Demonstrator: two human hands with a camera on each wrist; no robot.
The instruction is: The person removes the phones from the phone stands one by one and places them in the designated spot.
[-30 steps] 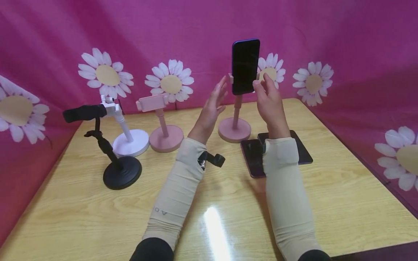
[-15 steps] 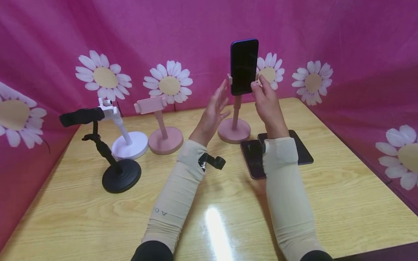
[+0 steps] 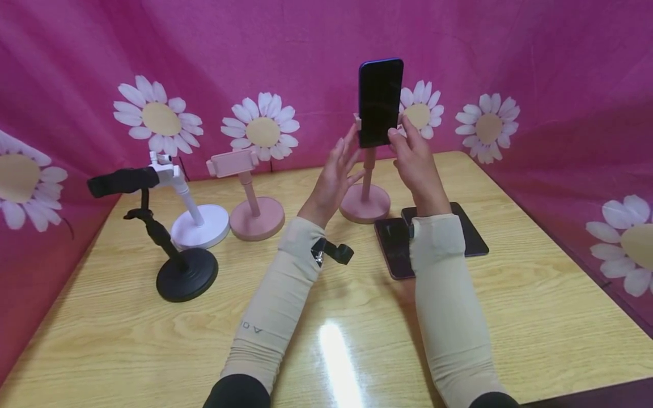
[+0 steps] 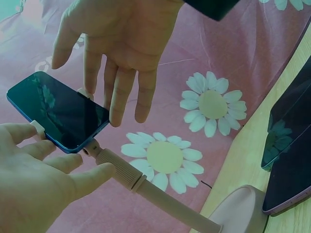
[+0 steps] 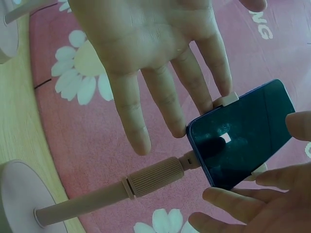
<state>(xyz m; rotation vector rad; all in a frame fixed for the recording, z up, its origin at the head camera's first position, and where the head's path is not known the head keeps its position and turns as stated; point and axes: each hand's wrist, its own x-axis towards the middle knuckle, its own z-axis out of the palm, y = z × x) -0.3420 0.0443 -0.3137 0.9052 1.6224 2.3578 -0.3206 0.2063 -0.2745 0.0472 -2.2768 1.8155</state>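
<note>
A dark-screened phone with a blue edge stands upright in the clamp of a pink phone stand. My left hand is at the phone's left, fingers extended, with a fingertip at the clamp arm. On the other side, the thumb of my right hand lies near the phone's lower corner. The right index fingertip reaches the opposite clamp arm. In the left wrist view the right hand's fingers hang straight, palm showing. Neither hand's fingers are curled round the phone.
Two dark phones lie overlapping under the right forearm. To the left stand a second pink stand, a white stand and a black stand. A pink flowered cloth hangs behind and beside the wooden table.
My left hand has moved slightly up and right, closer to the clamp. The right hand has shifted slightly left against the phone's side. The phone stays in its stand.
</note>
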